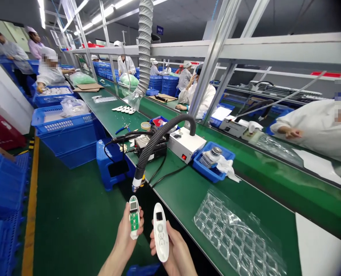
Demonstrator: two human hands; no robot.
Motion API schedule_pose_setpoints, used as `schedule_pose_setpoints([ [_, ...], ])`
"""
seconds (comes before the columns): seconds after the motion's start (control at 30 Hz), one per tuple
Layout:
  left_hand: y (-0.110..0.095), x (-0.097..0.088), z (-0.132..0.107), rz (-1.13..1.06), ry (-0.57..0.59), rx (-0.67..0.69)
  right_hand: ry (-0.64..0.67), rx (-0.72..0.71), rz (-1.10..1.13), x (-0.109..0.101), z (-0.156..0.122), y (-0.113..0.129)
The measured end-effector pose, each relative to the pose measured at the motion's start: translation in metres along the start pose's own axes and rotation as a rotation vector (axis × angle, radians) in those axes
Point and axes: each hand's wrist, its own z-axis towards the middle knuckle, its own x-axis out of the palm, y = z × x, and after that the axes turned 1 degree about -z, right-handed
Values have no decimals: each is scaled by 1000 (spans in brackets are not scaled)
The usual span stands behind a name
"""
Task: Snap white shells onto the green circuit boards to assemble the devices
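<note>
Head view: left hand (126,239) pinches the board-side remote half (134,217), right hand (174,251) clasps the white cover (160,232), both just below the hose nozzle (137,182), and these look like light, stiff, probably fragile plastic, best held by the edges.

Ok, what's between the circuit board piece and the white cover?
Nothing; in the head view the gap between the circuit board piece and the white cover is bare.
</note>
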Motion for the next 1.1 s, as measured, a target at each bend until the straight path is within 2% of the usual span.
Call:
schedule_pose_setpoints([
  [0.13,9,1,-32,17,49,-102,-18,19,72,-10,-19,0],
  [0.27,5,17,-56,-14,125,-189,-42,8,69,-14,-33,4],
  [0.53,4,45,-75,-51,166,-325,-9,-1,46,-16,-53,23],
  [0.73,11,52,-77,-41,218,-333,-34,-71,-9,-23,-59,29],
  [0.83,13,55,-78,-22,213,-284,-61,-175,-131,-29,-63,34],
  [1.0,20,62,-81,98,139,-236,-206,-352,-290,-35,-64,34],
  [1.1,28,67,-83,213,194,-173,-205,-431,-393,-34,-61,33],
])
